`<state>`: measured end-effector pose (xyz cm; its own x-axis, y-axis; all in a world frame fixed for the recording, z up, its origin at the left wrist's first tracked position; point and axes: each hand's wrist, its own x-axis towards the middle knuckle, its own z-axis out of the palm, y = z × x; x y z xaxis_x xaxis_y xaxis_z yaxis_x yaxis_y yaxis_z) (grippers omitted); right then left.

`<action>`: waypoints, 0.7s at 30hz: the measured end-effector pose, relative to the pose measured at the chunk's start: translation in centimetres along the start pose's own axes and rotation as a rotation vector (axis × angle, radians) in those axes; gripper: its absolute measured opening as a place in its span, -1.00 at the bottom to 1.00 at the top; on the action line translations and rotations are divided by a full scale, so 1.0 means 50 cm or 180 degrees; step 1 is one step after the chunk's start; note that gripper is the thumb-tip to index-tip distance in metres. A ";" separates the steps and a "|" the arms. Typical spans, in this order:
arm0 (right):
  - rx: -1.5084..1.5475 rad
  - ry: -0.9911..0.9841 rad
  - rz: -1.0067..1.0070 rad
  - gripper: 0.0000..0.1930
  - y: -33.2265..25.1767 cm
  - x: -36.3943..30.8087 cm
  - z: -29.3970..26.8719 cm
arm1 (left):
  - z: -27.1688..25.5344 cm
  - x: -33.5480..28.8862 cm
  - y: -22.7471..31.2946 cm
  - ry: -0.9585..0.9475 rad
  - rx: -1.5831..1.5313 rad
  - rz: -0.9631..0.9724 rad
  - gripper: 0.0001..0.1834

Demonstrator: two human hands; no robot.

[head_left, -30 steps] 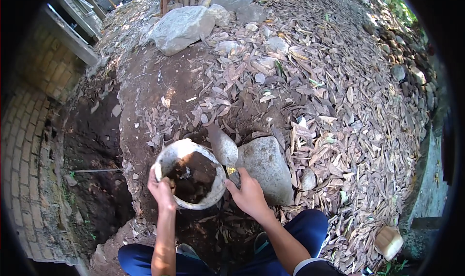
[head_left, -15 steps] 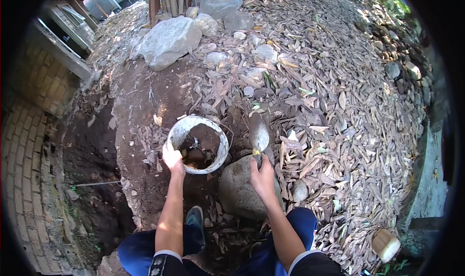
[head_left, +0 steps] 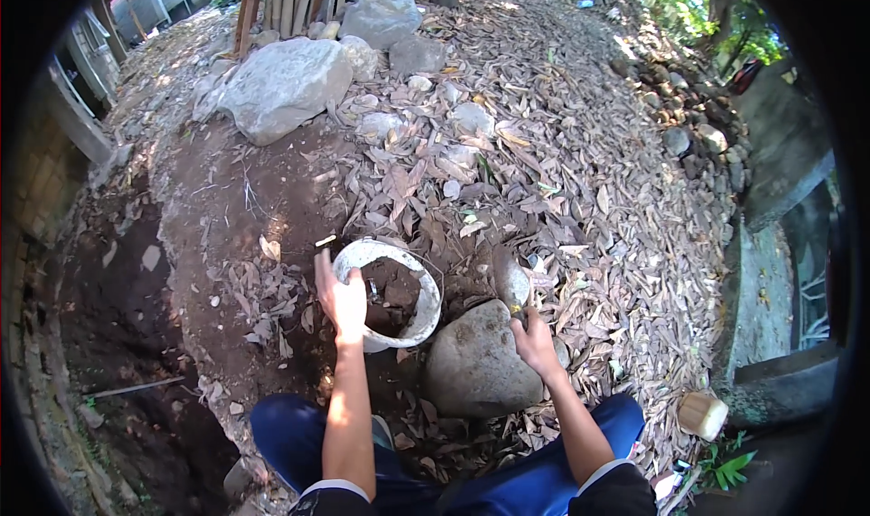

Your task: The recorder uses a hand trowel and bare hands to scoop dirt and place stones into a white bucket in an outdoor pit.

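Note:
A round white bucket (head_left: pixel 430 309), its wall smeared with dirt, stands on the soil before me with dark soil inside. At its left side my left hand (head_left: pixel 344 303) has its fingers stretched along the outside and its thumb apart, near the rim. My right hand (head_left: pixel 536 342) is closed round the handle of a trowel (head_left: pixel 513 280). The handle is mostly hidden by the fingers; the dirty metal blade points away from me, over the ground just beyond a big rounded stone (head_left: pixel 480 362).
Dry leaves (head_left: pixel 580 208) cover the ground ahead and right. Large grey rocks (head_left: pixel 285 86) lie at the far left, by upright bamboo poles (head_left: pixel 294 4). A dug trench (head_left: pixel 118 308) drops off at left. At lower right lies a tan plastic container (head_left: pixel 702 414).
My left hand has loosened from the bucket's rim, and its fingers have straightened. The trowel has moved a little right and toward me with my right hand. The whole view has shifted.

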<state>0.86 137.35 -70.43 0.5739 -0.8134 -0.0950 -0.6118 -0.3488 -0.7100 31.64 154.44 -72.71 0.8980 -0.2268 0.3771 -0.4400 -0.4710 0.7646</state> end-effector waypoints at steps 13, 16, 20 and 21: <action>-0.1693 -0.0026 -0.0154 -0.57 -0.062 0.244 0.156 | 0.034 -0.010 0.008 -0.0104 -0.0059 -0.0325 -0.41; -0.1408 0.0154 -0.0318 -0.58 -0.042 0.258 0.179 | 0.032 -0.013 0.001 -0.0071 0.0094 -0.0166 -0.43; -0.1502 -0.0128 -0.0758 -0.63 0.060 0.292 0.152 | 0.034 -0.004 0.007 0.0005 -0.0029 0.0067 -0.50; -0.1908 -0.0448 -0.0846 -0.66 0.072 0.296 0.140 | 0.024 -0.003 0.002 -0.0068 0.0143 0.0004 -0.49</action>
<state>10.97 127.36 -79.28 0.7875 -0.6098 -0.0893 -0.6131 -0.7602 -0.2151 31.45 153.42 -73.32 0.8976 -0.2454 0.3663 -0.4409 -0.5083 0.7398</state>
